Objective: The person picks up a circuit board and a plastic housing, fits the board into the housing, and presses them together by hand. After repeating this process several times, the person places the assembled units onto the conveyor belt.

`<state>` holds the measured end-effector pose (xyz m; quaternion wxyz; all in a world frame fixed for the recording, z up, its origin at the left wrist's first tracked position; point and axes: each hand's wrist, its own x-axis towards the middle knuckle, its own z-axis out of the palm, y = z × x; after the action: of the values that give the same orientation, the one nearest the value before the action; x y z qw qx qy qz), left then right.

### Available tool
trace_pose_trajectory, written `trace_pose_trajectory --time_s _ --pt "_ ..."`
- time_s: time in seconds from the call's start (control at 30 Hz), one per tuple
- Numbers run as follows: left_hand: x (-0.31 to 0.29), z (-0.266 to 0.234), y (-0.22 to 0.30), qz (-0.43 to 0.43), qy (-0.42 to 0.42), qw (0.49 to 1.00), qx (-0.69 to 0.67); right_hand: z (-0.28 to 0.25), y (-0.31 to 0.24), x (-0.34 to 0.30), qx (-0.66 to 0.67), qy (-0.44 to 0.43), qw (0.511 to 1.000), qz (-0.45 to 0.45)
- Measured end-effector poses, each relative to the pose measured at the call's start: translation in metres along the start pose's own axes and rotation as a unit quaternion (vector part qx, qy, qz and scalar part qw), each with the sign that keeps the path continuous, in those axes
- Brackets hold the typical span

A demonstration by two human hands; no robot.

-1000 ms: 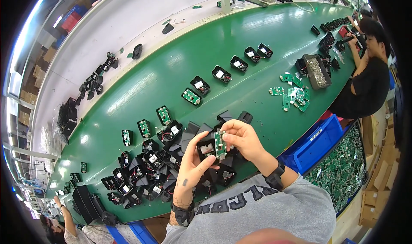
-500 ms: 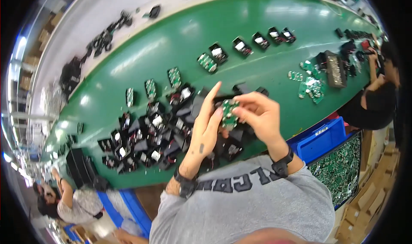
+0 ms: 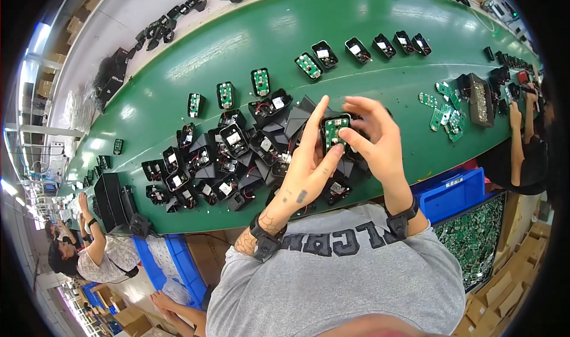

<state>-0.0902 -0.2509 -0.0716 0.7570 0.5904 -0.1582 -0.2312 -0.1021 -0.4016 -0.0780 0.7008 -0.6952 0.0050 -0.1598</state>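
Observation:
Between my hands, above the heap, is a black plastic housing [image 3: 325, 142] with a green circuit board [image 3: 336, 125] in its mouth. My left hand [image 3: 310, 166] holds the housing from the left, index finger stretched along its side and thumb at the board's lower end. From the right, the thumb of my right hand [image 3: 380, 145] presses on the board's face; its other fingers curve beside the housing, slightly blurred. Left of my hands lies a heap of open black housings [image 3: 234, 140] with white parts and red wires inside.
Housings with boards [image 3: 260, 82] and open housings [image 3: 358, 50] form a row beyond the heap. Loose green boards [image 3: 446, 114] lie at right near a long box [image 3: 480, 102]. A blue bin [image 3: 449, 190] and a board-filled crate [image 3: 472, 242] stand beside me. Co-workers sit at both ends.
The circuit board, previously pinched in my fingers, now sits in the mouth of the black housing. My right fingers have spread wider. The whole view has shifted slightly.

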Motion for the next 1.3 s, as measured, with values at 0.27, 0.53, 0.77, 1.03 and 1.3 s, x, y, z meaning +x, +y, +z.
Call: trace_pose_trajectory --time_s 0.27,0.53,0.77,1.03,1.3 --pt "-0.013 0.005 0.001 -0.017 0.004 0.999 0.042 -0.004 -0.003 -0.009 0.104 -0.117 0.983 0.097" --pt "-0.027 0.007 0.002 0.045 0.017 0.977 0.206 0.0 -0.01 -0.029 0.091 -0.099 0.989 0.053" --pt "-0.05 0.017 -0.007 0.068 0.033 0.989 0.131 0.001 -0.021 -0.046 0.085 -0.113 0.99 0.027" --pt "-0.076 0.028 0.0 0.139 0.049 0.963 0.227 0.0 -0.034 -0.07 0.099 -0.118 0.988 0.013" --pt "-0.071 0.028 -0.006 0.126 0.088 0.981 0.12 0.013 -0.032 -0.069 0.118 -0.091 0.989 0.002"
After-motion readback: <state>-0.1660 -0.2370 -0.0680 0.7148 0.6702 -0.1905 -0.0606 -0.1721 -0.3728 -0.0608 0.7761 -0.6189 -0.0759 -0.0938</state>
